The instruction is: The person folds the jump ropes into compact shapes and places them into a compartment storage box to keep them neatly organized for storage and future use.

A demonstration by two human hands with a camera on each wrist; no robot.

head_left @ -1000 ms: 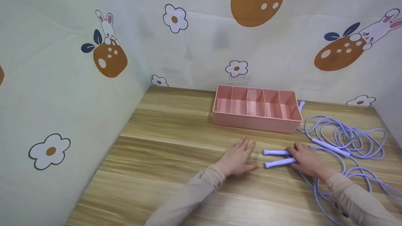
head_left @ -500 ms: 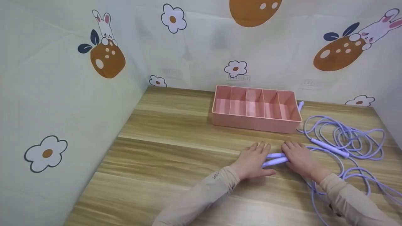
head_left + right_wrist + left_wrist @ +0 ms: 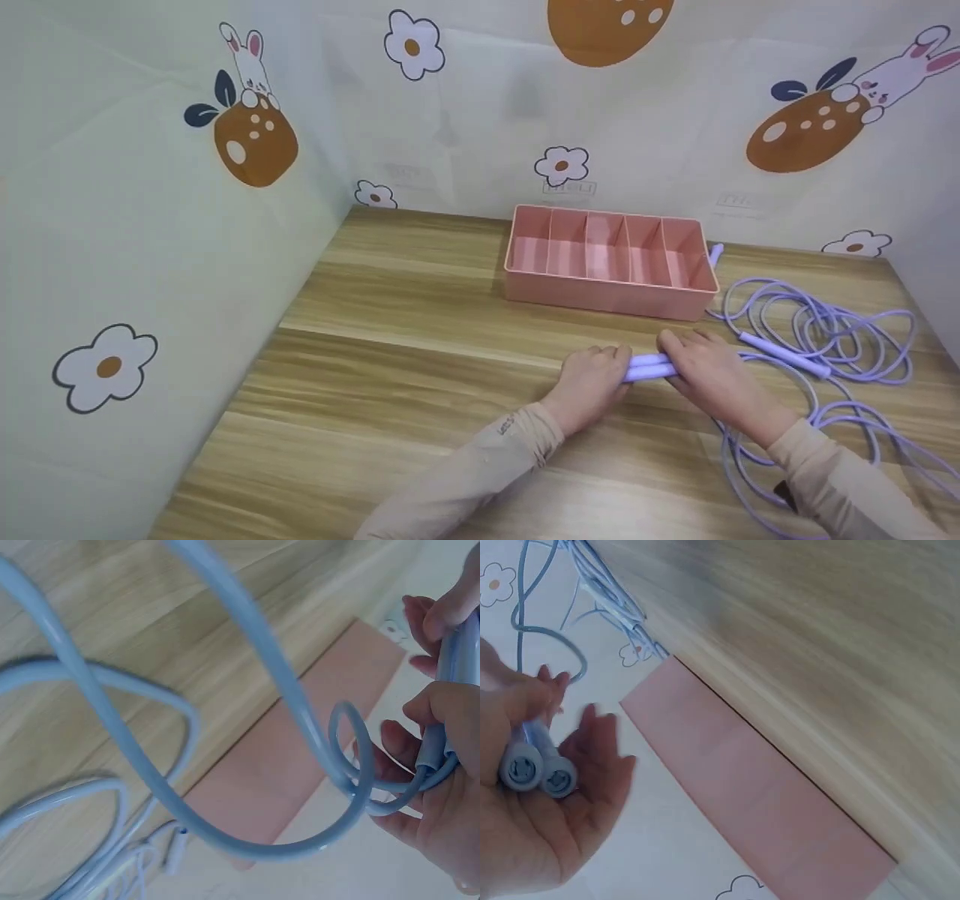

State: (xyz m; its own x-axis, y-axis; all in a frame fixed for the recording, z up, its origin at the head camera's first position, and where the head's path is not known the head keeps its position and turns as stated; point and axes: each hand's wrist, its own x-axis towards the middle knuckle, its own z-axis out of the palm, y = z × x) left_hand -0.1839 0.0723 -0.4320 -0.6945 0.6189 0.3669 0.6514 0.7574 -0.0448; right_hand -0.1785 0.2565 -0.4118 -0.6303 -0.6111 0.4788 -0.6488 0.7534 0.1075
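Observation:
Two purple jump rope handles (image 3: 649, 367) lie side by side between my hands in the head view, raised off the table. My left hand (image 3: 589, 384) curls round their left ends. In the left wrist view the round end caps (image 3: 523, 766) rest in that palm with the fingers loosely bent. My right hand (image 3: 712, 382) grips the other ends, where the cords come out. From there the rope (image 3: 255, 847) loops across the right wrist view. The palm sides of both hands are hidden from the head camera.
A pink box (image 3: 611, 294) with several compartments stands at the back of the wooden table (image 3: 405, 337). To the right lies another jump rope handle (image 3: 786, 355) among coiled cord. One more purple handle (image 3: 716, 253) shows behind the box's right end. Patterned cloth (image 3: 465, 112) hangs behind.
My left hand has moved right to the handles and now curls round their ends. The two handles, splayed apart before, are drawn together and lifted. My right hand has turned, thumb side up.

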